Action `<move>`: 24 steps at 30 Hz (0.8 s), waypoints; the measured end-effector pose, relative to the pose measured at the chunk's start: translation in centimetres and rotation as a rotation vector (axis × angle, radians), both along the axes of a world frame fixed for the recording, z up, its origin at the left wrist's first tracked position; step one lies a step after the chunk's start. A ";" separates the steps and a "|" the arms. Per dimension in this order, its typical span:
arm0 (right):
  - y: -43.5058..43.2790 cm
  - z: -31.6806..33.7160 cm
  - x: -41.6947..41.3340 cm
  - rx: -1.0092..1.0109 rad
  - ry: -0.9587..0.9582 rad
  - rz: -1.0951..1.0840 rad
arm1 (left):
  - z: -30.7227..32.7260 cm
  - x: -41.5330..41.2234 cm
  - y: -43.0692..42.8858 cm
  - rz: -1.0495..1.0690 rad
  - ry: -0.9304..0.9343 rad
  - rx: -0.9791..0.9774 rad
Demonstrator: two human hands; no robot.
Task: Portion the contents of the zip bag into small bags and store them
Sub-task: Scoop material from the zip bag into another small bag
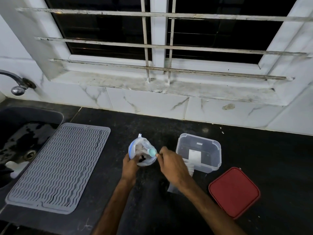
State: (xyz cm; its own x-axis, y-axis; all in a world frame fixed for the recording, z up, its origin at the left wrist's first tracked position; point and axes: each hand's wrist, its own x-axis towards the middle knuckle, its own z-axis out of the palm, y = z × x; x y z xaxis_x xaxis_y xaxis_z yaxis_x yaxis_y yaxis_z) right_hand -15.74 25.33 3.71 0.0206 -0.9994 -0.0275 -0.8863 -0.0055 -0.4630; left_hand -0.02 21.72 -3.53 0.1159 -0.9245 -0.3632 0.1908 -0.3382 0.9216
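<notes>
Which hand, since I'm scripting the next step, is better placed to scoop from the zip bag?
Right: the right hand holds the teal spoon at the mouth of the zip bag; the left hand grips it.

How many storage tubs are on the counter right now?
1: the clear tub stands open just right of the zip bag, with the red lid lying apart at its near right. The forearms hide little, so another tub is unlikely.

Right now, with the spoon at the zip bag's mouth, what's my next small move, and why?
Probably dip the teal spoon into the zip bag for a scoop: your left hand grips the bag open, your right hand holds the spoon bowl at its mouth, seemingly empty.
</notes>
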 end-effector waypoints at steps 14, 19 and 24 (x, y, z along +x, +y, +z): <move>-1.5 -1.2 3.9 0.174 0.227 0.062 | 1.4 -0.1 0.6 0.041 -0.014 -0.072; -1.8 -1.8 4.3 0.180 0.232 0.084 | 1.6 0.1 1.0 0.001 0.020 -0.066; -1.9 -2.8 3.9 0.160 0.156 0.057 | 1.6 0.5 0.8 -0.038 0.032 -0.029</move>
State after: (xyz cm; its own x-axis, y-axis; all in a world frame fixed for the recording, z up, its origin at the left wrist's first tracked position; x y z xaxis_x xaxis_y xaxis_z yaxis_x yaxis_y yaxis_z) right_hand -11.88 23.40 0.92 0.0602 -0.9793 -0.1932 -0.9475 0.0048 -0.3197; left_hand 0.52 22.57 -1.96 0.0693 -0.9381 -0.3393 0.2078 -0.3191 0.9247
